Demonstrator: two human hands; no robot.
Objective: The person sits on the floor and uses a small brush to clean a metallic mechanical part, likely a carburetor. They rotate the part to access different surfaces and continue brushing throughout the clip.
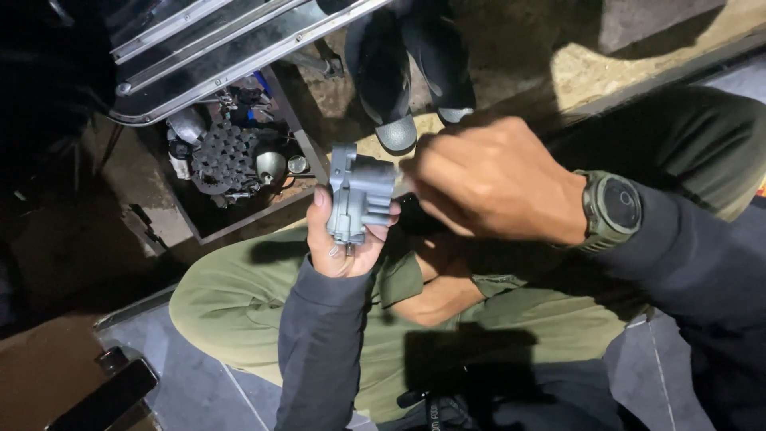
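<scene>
The grey metal housing (359, 195) is being held upright above the person's green-trousered knee, the left hand (343, 247) gripping it from below to steady it while the right hand (487, 179), fingers pinched closed, is working at its right side, a tray of parts (231, 160) lying to its left.

The right hand (487, 187) covers the near side of the grey metal part (359, 199), so what its fingers pinch cannot be told. The left hand (345, 243) hides the part's underside. The tray of small parts (231, 160) is too dim to sort (only 1 toothed disc reads clearly), and the metal frame (223, 48) is cut off by the top edge.
</scene>
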